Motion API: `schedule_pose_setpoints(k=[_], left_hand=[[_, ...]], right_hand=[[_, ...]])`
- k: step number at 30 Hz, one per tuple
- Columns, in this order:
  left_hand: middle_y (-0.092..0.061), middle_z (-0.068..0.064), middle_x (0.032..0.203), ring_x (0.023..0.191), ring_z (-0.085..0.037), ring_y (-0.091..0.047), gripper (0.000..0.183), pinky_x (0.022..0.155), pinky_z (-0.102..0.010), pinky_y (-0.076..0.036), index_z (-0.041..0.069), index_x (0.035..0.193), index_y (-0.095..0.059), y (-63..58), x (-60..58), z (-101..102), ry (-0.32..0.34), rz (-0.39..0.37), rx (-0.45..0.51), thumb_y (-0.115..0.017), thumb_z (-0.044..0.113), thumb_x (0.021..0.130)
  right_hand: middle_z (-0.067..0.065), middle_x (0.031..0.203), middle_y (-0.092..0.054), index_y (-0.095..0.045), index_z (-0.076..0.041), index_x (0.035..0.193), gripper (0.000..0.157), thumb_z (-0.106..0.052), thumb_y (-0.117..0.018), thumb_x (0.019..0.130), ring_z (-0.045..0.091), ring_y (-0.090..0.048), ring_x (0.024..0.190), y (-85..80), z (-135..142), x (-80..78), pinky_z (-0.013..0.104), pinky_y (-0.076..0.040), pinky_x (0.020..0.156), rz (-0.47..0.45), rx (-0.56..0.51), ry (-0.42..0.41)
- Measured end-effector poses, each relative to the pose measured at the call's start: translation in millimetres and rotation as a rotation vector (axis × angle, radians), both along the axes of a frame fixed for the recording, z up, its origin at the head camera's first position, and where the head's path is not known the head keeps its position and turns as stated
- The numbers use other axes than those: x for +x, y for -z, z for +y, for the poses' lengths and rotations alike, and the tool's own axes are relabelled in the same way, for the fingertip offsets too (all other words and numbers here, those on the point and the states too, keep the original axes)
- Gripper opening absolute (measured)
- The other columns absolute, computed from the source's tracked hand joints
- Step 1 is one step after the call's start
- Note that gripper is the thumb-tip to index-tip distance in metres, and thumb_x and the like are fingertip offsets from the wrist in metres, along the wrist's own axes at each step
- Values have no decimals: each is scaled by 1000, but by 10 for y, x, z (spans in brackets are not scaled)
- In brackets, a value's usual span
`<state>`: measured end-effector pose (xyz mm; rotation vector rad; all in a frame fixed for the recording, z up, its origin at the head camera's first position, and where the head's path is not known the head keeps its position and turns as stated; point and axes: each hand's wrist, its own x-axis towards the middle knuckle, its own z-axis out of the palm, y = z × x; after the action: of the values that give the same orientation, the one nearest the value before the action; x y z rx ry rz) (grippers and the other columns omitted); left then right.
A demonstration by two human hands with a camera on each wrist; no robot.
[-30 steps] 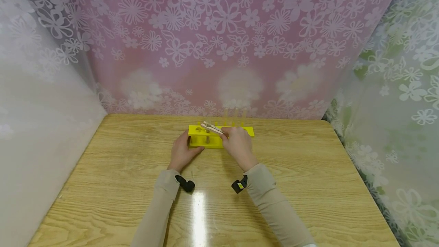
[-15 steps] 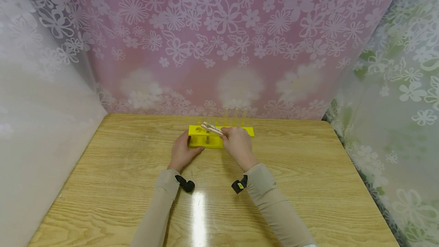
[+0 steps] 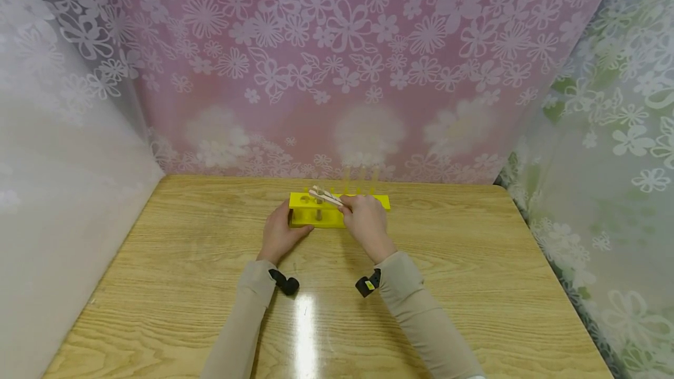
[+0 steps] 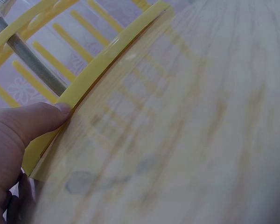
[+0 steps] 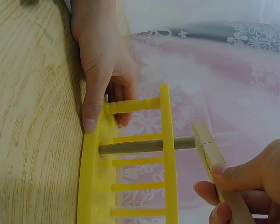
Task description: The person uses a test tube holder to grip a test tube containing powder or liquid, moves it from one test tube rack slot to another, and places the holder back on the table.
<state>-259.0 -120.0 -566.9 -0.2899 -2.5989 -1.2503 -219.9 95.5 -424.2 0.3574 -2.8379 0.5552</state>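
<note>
A yellow test tube rack (image 3: 329, 224) stands on the table near its far edge. My left hand (image 3: 279, 233) grips the rack's left end, the thumb (image 4: 37, 119) lying on the bottom board in the left wrist view. A test tube (image 5: 130, 147) with grey-brown contents is upright in a hole near that end. My right hand (image 3: 365, 218) holds a wooden test tube clamp (image 5: 207, 144) between thumb and fingers. The clamp's jaws are at the tube's upper part, above the rack's top board (image 5: 168, 154). The right hand covers part of the rack in the head view.
Several pale yellow upright pegs (image 3: 361, 179) rise behind the rack's right half. The wood-grain table (image 3: 210, 297) ends at a pink flowered curtain (image 3: 316, 104) just behind the rack. Pale flowered curtains hang at the left (image 3: 63, 151) and right (image 3: 611, 192).
</note>
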Motion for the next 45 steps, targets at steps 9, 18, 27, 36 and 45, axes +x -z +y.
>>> schedule_pose_setpoints(k=[9,18,27,36,45], left_hand=[[-61,-4,128,115,-25,-58,73,97,-47,-47,20,141,-51,16,0,3,-5,3,-6,-84,39,78],[-61,-4,128,116,-24,-58,74,98,-46,-46,20,141,-50,12,-14,3,-2,1,-8,-84,40,78],[-62,-4,126,114,-24,-59,73,96,-46,-48,20,141,-51,6,-10,7,5,9,-2,-85,38,78],[-62,-4,126,115,-24,-59,71,97,-47,-46,20,139,-52,-26,5,10,-4,-8,-14,-84,39,78],[-62,-5,127,116,-25,-58,71,99,-47,-45,18,139,-52,-46,20,17,-12,-17,-20,-85,36,79]], right_hand=[[5,85,-75,-76,-15,115,23,-18,-71,93,13,-42,44,-14,8,28,24,-27,41,32,-17,0],[6,84,-75,-77,-14,113,22,-19,-71,93,13,-41,43,-7,21,25,23,-25,42,47,-34,-9],[6,84,-75,-77,-12,114,23,-20,-71,92,12,-44,44,-48,17,41,24,-26,42,50,-78,-11],[6,81,-75,-77,-11,113,23,-19,-73,91,13,-45,44,-75,17,48,25,-27,43,104,-111,-17],[6,82,-75,-76,-10,115,25,-19,-73,91,10,-40,39,-91,15,51,24,-25,41,126,-146,-29]])
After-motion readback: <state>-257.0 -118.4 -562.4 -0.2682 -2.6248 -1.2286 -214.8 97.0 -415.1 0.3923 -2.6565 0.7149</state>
